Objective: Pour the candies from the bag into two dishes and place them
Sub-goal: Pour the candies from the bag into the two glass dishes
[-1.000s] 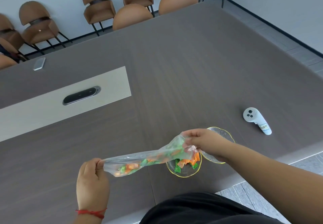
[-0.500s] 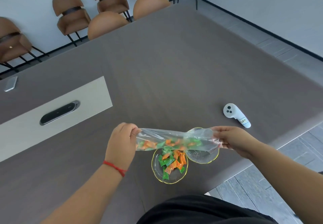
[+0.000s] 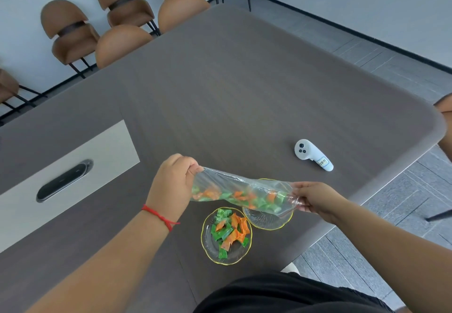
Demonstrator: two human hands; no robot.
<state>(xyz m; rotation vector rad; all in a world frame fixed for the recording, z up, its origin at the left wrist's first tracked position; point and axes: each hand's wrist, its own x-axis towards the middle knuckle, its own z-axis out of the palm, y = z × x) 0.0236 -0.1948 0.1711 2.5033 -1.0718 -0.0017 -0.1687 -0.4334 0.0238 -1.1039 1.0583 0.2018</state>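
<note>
From the head camera, the left hand [image 3: 175,185] pinches one end of a clear plastic bag [image 3: 242,193] and the right hand [image 3: 315,200] pinches the other end, so both hands are closed on it and the bag hangs stretched between them, roughly level, above the table [image 3: 220,92]. Orange and green wrapped candies [image 3: 244,196] lie along the lower fold of the bag, spread from the left hand's end toward the right hand's end.

Under the bag, near the table's front edge at about 6 o'clock in the view, stand two clear glass dishes with yellow rims. The nearer dish [image 3: 210,246] holds a heap of green and orange candies [image 3: 228,231]. The second dish [image 3: 266,218] sits just beside it, toward 1 o'clock from the first, with the rims close or touching; the bag's right end hangs over it and partly hides it. Whether the candies seen there lie in this dish or in the bag above, I cannot tell.

A red string bracelet [image 3: 160,216] circles the left wrist. A white handheld controller [image 3: 311,155] with a small label lies on the table toward 2 o'clock from the dishes, well apart. A pale inset panel with a dark oval cover [image 3: 64,180] sits at 9 o'clock. Brown chairs [image 3: 71,34] line the far side at 11 o'clock.
</note>
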